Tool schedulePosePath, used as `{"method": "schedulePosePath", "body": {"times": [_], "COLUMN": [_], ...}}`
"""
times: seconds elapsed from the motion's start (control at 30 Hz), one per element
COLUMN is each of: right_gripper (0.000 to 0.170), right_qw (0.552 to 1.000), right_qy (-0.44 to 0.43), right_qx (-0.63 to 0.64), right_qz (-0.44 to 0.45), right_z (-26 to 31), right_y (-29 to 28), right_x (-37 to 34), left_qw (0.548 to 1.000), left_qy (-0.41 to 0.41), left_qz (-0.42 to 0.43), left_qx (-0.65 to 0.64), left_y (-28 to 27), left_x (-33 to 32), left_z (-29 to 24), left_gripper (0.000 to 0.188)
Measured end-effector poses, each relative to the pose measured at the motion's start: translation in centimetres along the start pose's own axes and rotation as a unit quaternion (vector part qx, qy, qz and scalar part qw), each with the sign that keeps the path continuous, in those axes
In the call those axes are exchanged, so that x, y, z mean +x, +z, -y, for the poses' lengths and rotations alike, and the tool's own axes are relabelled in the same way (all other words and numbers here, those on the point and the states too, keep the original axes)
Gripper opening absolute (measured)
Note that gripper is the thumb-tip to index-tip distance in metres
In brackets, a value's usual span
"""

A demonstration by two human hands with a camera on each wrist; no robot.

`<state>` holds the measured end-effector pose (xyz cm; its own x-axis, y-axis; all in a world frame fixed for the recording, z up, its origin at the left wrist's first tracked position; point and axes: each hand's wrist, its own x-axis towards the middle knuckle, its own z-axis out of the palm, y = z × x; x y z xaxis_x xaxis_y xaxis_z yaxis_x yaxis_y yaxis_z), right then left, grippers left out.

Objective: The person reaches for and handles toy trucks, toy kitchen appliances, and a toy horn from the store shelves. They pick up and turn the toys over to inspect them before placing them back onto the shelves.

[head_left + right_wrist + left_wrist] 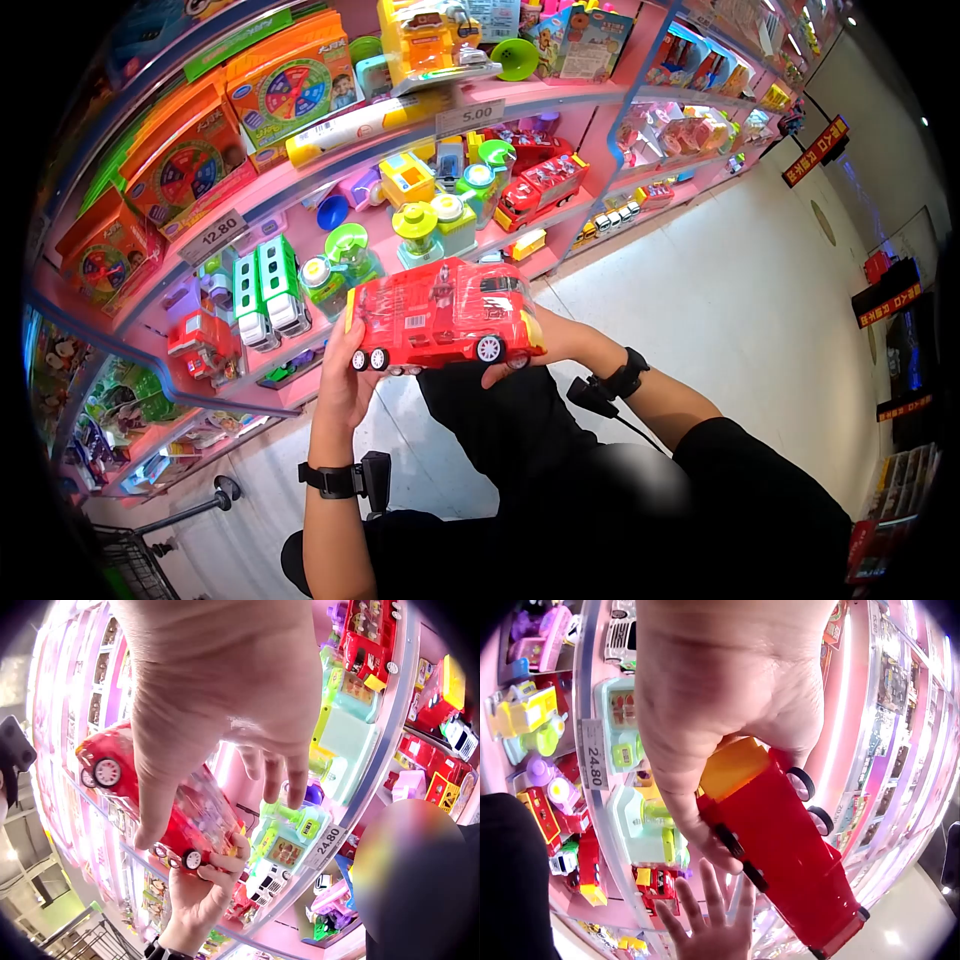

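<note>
Near the shelves [603, 135], our left hand [343, 372] grips the red toy truck [430, 318] by its left end; our right hand [713, 934] is spread, contact unclear, so we should support the right end gently

Left grip [345, 380] at left, fingers curled in a grasp; right grip [556, 342] at right, fingers spread. Left forearm [334, 540] straight out, right forearm [676, 408] angled in.

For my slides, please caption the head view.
Left hand gripping a red toy truck, right hand at its other end, before pink toy shelves.
</note>
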<state>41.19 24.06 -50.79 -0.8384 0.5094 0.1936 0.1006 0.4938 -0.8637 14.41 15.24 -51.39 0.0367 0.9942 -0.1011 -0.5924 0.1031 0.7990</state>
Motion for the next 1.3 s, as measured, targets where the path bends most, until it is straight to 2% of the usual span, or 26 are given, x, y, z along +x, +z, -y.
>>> {"method": "schedulePosePath", "body": {"times": [0.03,0.07,0.13,0.2,0.27,0.3,0.33,0.37,0.43,0.5,0.53,0.57,0.63,0.7,0.77,0.83,0.87,0.9,0.97,1.07,1.17,1.23,1.3], "right_gripper": [0.079,0.062,0.058,0.061,0.069,0.073,0.083,0.081,0.076,0.070,0.067,0.069,0.072,0.074,0.075,0.074,0.073,0.073,0.072,0.072,0.074,0.077,0.080], "right_qw": [1.000,0.999,0.997,0.994,0.982,0.956,0.934,0.911,0.874,0.810,0.813,0.808,0.802,0.801,0.797,0.786,0.790,0.794,0.799,0.803,0.824,0.838,0.847], "right_qy": [-0.017,0.023,-0.055,-0.079,0.036,0.091,0.107,0.125,0.095,0.092,0.041,0.046,0.070,0.090,0.110,0.128,0.132,0.137,0.146,0.150,0.125,0.079,0.064], "right_qx": [0.004,0.011,-0.045,-0.045,0.137,0.230,0.283,0.326,0.355,0.427,0.392,0.379,0.304,0.271,0.259,0.264,0.251,0.237,0.218,0.205,0.159,0.078,-0.056], "right_qz": [0.015,0.044,-0.033,-0.057,-0.125,-0.158,-0.189,-0.220,-0.317,-0.391,-0.430,-0.448,-0.510,-0.525,-0.535,-0.544,-0.543,-0.542,-0.541,-0.539,-0.530,-0.534,-0.525], "right_z": [-0.2,-2.5,-2.0,-3.4,-2.5,-1.7,-0.9,-1.9,-3.9,-5.9,-6.5,-8.1,-9.4,-10.3,-10.7,-10.7,-11.2,-11.8,-12.7,-13.3,-13.8,-14.3,-14.1], "right_y": [0.1,0.8,1.8,2.6,2.3,2.0,1.2,0.9,-0.2,-1.9,-3.0,-3.7,-5.0,-6.0,-6.4,-6.6,-6.5,-6.3,-6.2,-6.5,-7.6,-8.2,-9.3], "right_x": [-0.3,-0.8,-0.7,-1.6,-2.8,-3.2,-3.4,-4.0,-4.9,-6.0,-6.5,-7.4,-9.0,-10.4,-11.3,-12.0,-12.3,-12.5,-12.9,-12.8,-11.7,-10.9,-10.3], "left_qw": [0.999,0.999,0.997,0.993,0.987,0.982,0.977,0.975,0.960,0.939,0.901,0.845,0.735,0.547,0.435,0.329,0.317,0.317,0.405,0.445,0.412,0.416,0.426], "left_qy": [-0.022,-0.042,-0.076,-0.114,-0.146,-0.167,-0.172,-0.160,-0.150,-0.111,-0.036,0.039,0.147,0.319,0.354,0.330,0.307,0.246,0.178,0.107,0.200,0.147,0.095], "left_qz": [0.024,0.025,0.016,0.035,0.048,0.065,0.072,0.068,0.103,0.073,0.099,0.123,0.167,0.178,0.142,0.076,0.065,0.062,0.038,0.068,0.059,0.045,0.040], "left_qx": [-0.017,-0.012,0.020,0.019,0.048,0.064,0.103,0.139,0.211,0.316,0.422,0.518,0.640,0.753,0.816,0.881,0.895,0.914,0.896,0.886,0.887,0.896,0.899], "left_y": [0.4,0.9,1.9,1.2,1.8,2.3,3.1,4.1,3.5,4.8,6.0,7.1,9.3,11.5,13.5,13.5,12.9,12.6,11.3,12.1,10.0,11.2,12.0], "left_x": [0.2,0.4,0.6,1.2,1.4,1.5,1.6,1.9,3.6,6.0,7.6,9.2,12.8,16.8,20.5,24.4,26.0,27.2,27.6,27.4,28.6,28.0,27.6], "left_z": [0.5,1.3,2.6,4.1,4.7,4.9,5.3,5.6,6.9,6.8,6.4,6.2,5.4,5.6,5.7,6.2,6.5,6.4,7.0,6.3,7.2,6.8,6.4], "left_gripper": [0.060,0.058,0.055,0.054,0.060,0.060,0.066,0.064,0.060,0.034,0.030,0.027,0.035,0.044,0.059,0.071,0.074,0.080,0.088,0.094,0.093,0.093,0.091]}}
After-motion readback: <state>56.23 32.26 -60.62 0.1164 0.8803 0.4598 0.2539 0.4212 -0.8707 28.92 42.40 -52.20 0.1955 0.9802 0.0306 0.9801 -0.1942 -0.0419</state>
